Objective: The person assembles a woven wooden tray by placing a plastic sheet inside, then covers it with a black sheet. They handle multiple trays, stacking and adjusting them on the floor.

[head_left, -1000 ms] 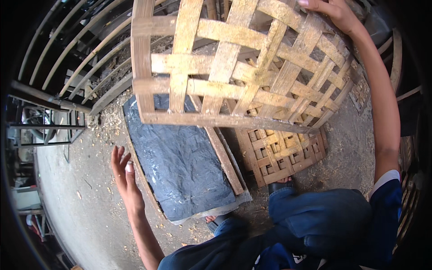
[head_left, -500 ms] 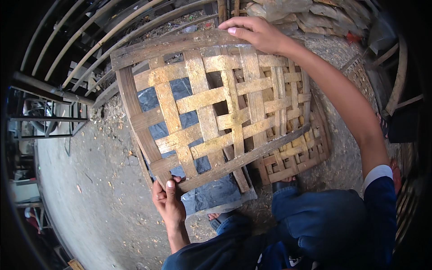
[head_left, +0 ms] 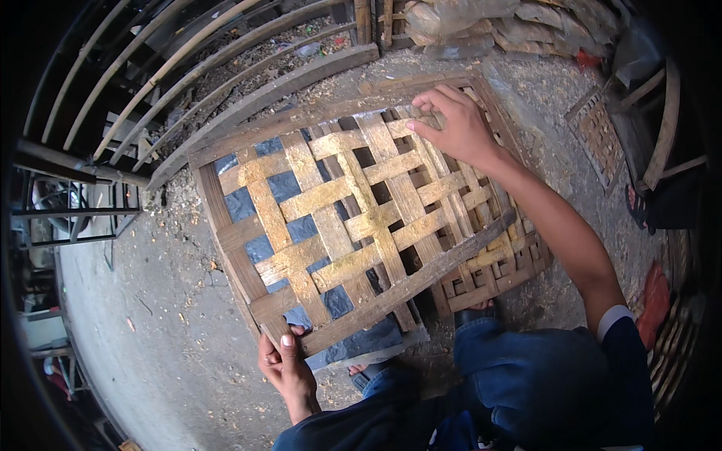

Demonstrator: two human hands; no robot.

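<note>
A wood-framed tray of woven bamboo strips (head_left: 327,225), stained yellow, lies at a slant before me. My left hand (head_left: 289,373) grips its near left corner, thumb on top and fingers beneath. Over the far right part of the weave is my right hand (head_left: 462,128), its fingers bent with a gap at the thumb; nothing shows in it. Whether its fingertips touch the strips I cannot tell. A dark plastic sheet (head_left: 361,342) shows below and through the gaps. A second woven tray (head_left: 492,282) sits partly hidden under the right side.
Bamboo rails (head_left: 184,56) curve along the far left. Filled plastic bags (head_left: 534,30) are stacked at the back. Another woven tray (head_left: 598,131) and a red bag (head_left: 653,304) lie at the right. A metal frame (head_left: 75,214) stands on the left. Scraps litter the concrete floor (head_left: 158,316).
The tray's far side has come down and lies flatter. My right hand has left its far edge and moved nearer, over the strips. My left hand has kept its corner, slightly lower.
</note>
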